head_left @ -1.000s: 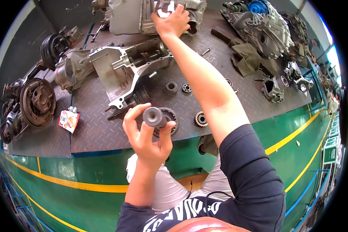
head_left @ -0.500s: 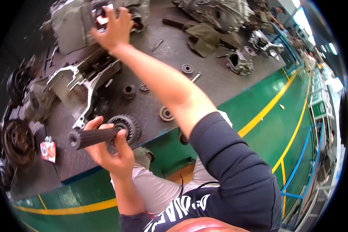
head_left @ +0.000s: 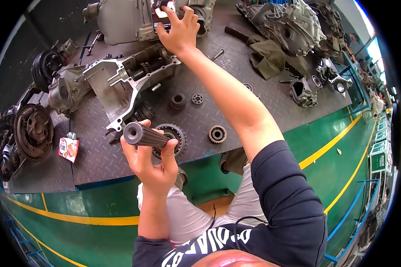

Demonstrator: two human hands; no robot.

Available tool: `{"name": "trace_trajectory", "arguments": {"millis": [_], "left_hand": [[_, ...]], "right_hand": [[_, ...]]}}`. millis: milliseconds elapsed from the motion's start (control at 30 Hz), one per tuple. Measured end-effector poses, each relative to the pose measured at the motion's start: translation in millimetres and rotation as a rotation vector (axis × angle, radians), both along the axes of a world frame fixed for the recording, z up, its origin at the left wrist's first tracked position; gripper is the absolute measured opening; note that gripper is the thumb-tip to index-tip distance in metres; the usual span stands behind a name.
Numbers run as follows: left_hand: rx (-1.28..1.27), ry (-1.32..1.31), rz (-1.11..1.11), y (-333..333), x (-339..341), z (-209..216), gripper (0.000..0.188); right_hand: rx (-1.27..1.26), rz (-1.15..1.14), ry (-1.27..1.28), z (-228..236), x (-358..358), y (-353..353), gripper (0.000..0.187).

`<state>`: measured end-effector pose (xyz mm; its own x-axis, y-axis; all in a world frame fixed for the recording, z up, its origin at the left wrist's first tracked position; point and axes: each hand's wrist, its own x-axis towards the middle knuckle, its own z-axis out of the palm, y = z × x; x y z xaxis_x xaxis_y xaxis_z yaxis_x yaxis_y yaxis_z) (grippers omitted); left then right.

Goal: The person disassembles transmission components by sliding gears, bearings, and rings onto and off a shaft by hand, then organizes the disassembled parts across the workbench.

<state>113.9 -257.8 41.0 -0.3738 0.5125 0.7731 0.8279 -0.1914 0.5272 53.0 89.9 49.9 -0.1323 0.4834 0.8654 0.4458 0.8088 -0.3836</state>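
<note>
My left hand (head_left: 153,167) grips a dark splined shaft (head_left: 146,135) with a hollow end, holding it between thumb and fingers. Right behind the shaft's other end is a large toothed gear (head_left: 179,137); I cannot tell whether the two are joined. At the far side my right hand (head_left: 178,31) reaches out with fingers spread, holding nothing. Its fingertips are on or just over the lit screen of a phone (head_left: 157,17), which stands against a big grey metal housing (head_left: 120,22). An open gearbox casing (head_left: 136,84) lies between my hands.
Small gears (head_left: 177,101), a bearing ring (head_left: 197,99) and a bronze-coloured gear (head_left: 217,134) lie on the steel table (head_left: 102,155). A rusty drum (head_left: 33,131) and a red-white packet (head_left: 68,147) are at left. A brown cloth (head_left: 267,60) and more castings (head_left: 294,29) sit far right.
The view has shifted, so the table things appear farther right. My left hand has raised and tilted the shaft, its hollow end now facing me more. My right hand stays at the phone.
</note>
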Motion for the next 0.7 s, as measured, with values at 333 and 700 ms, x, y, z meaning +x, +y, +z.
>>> {"name": "trace_trajectory", "arguments": {"millis": [333, 700], "left_hand": [[0.084, -0.064, 0.011, 3, -1, -1, 0.022], [0.117, -0.321, -0.080, 15, 6, -13, 0.021]], "right_hand": [[-0.031, 0.363, -0.212, -23, 60, -31, 0.061], [-0.357, 0.610, -0.762, -25, 244, -72, 0.054]]}}
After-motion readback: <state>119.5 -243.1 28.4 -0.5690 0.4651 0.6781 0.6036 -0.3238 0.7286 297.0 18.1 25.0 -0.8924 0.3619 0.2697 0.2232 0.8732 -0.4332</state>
